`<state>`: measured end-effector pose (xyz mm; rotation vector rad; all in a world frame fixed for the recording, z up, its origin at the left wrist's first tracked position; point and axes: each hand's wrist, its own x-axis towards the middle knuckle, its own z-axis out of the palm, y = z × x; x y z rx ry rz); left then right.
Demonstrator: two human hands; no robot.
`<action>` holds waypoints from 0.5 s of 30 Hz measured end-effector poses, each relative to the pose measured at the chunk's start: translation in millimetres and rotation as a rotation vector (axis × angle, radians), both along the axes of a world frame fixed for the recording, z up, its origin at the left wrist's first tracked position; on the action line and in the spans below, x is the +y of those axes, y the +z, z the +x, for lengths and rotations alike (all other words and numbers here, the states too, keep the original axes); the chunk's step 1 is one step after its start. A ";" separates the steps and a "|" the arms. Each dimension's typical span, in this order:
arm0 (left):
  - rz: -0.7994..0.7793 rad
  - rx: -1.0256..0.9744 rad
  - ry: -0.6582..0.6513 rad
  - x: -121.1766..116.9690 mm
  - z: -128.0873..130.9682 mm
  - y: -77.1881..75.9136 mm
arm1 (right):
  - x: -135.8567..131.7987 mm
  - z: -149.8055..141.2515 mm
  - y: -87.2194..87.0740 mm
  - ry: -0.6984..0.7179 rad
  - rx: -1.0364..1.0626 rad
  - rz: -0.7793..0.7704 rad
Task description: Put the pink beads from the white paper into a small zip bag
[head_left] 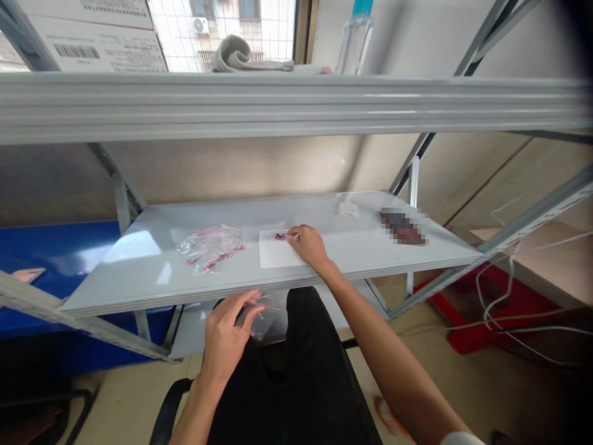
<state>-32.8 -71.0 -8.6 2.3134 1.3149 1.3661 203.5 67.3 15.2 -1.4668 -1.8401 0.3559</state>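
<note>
My right hand (308,245) rests on a white sheet (273,252) on the grey metal shelf (152,272). Its fingertips pinch a small dark pink piece (280,236) at the sheet's top edge. My left hand (227,337) is below the shelf's front edge, over my lap, its fingers closed on a small clear plastic bag (264,315) with pink trim. A heap of the same clear bags with pink strips (210,246) lies on the shelf to the left of the sheet.
A blurred dark object (403,226) and a small clear packet (348,209) lie at the shelf's right back. An upper shelf beam (296,102) crosses overhead. White cables (504,296) and a red base (491,309) are at the right; a blue surface (55,259) is left.
</note>
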 end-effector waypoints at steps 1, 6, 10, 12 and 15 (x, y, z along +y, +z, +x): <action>0.012 -0.004 0.000 0.4 -0.7 0.6 | 3.9 -0.7 -3.2 -0.011 -0.008 -0.005; 0.017 -0.018 -0.002 2.7 -4.7 -2.1 | 8.7 -2.2 -11.7 -0.028 -0.020 -0.009; 0.016 -0.057 -0.001 4.1 -5.0 -5.9 | -24.6 -6.3 -7.5 0.166 0.122 0.062; 0.028 -0.070 -0.003 3.8 -3.6 -6.4 | -51.7 -10.6 -6.4 0.394 0.262 0.062; 0.043 -0.078 0.002 2.1 -0.1 -6.5 | -85.5 -17.3 -7.0 0.585 0.293 0.001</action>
